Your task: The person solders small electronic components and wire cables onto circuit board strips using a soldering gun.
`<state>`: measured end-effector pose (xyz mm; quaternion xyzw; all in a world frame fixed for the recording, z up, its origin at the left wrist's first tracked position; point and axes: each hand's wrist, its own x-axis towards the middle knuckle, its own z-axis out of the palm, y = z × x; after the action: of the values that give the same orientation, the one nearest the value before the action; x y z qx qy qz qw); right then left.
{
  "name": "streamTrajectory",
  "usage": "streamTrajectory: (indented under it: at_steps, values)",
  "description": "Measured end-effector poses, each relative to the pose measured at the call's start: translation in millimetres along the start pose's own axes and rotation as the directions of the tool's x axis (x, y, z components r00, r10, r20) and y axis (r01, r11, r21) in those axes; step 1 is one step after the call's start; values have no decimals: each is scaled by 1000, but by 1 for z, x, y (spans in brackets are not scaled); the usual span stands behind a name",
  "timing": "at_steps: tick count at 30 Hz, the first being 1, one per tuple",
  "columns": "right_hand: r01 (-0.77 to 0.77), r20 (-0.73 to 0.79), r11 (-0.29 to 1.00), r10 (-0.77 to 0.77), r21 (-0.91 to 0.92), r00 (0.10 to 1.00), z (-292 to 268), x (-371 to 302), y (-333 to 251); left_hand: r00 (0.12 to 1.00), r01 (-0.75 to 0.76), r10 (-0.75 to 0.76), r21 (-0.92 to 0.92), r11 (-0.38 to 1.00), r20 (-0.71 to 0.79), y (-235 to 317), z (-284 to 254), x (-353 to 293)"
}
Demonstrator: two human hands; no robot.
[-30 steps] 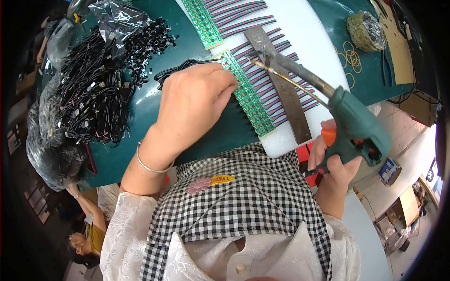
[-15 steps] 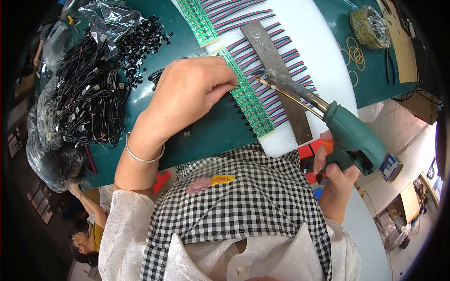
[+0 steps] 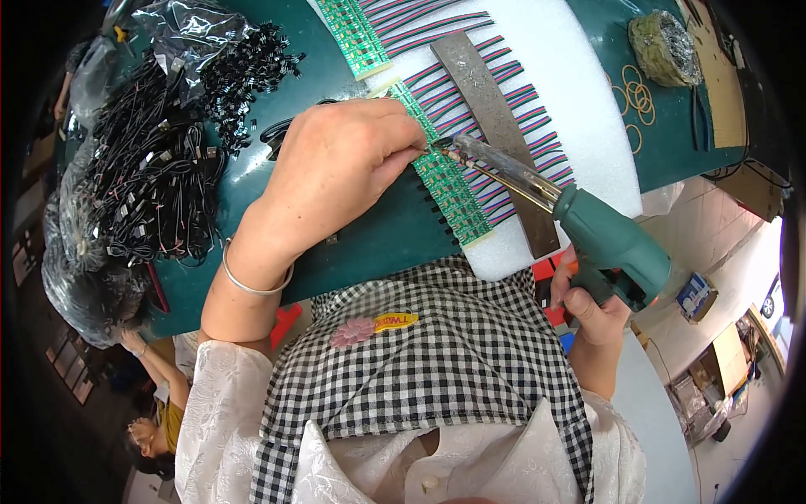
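Note:
My right hand (image 3: 594, 315) grips a green soldering gun (image 3: 617, 239) by its handle. Its tip reaches the green circuit board panel (image 3: 453, 189), close beside my left fingertips. At the panel's left edge, my left hand (image 3: 332, 164) is closed in a pinch; whatever lies between thumb and finger is too small to name. Striped ribbon wires (image 3: 537, 126) run rightward from the panel. Across them lies a dark flat metal bar (image 3: 491, 105). White foam (image 3: 600, 139) supports panel and wires. Farther off sits a second green panel (image 3: 353, 38), also wired.
A heap of black cables (image 3: 155, 176) and a pile of small black parts (image 3: 243, 80) fill the table's left side. At the right are rubber bands (image 3: 640, 105), a tape-like roll (image 3: 665, 49) and dark pliers (image 3: 700, 118). Another person (image 3: 159, 420) is at lower left.
The soldering gun has moved left and slightly nearer my left fingertips, its tip passing from over the wires to the panel. My left hand stays almost in place.

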<state>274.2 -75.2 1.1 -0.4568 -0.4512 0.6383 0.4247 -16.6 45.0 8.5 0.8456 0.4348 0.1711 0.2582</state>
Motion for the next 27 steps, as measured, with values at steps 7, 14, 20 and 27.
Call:
streamTrajectory:
  at_steps: [7,14,20,27]
  values:
    - [18,59,992,-11,-128,998,-7,-2,6,1000,-17,17,16,1000,-16,-1,2,-1]
    - [-1,-154,998,11,63,988,10,3,-6,1000,-4,4,30,1000,-22,2,2,-1]
    - [-33,-77,999,34,14,996,4,3,-7,1000,1,0,48,999,-26,2,2,-2]
    - [-11,5,992,12,-125,1000,-3,-2,5,999,-5,6,41,999,-40,2,2,-2]
